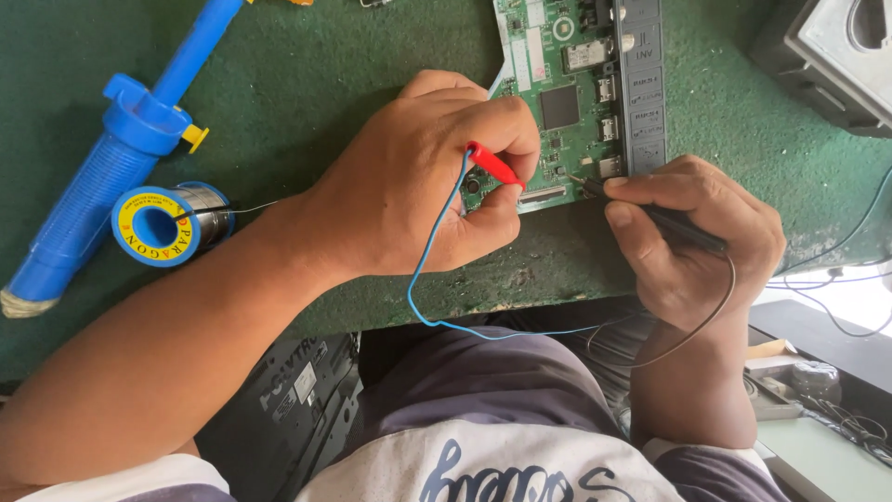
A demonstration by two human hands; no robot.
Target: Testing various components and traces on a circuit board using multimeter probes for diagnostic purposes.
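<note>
While the black probe (pixel 674 226) is pinched in the right hand (pixel 692 237), its tip on the green circuit board (pixel 576 93), a red probe (pixel 494 167) is held in the left hand (pixel 423 181)'s closed grip; farther off, solder spool (pixel 167 223) lies on the surface (pixel 307 74).

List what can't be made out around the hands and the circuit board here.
- Head view: the red probe tip's contact point, hidden by left hand fingers.
- Circuit board: its top is cut off by the frame edge.
- Black probe: its tip is too small to show which part it touches; right hand covers its body.
</note>
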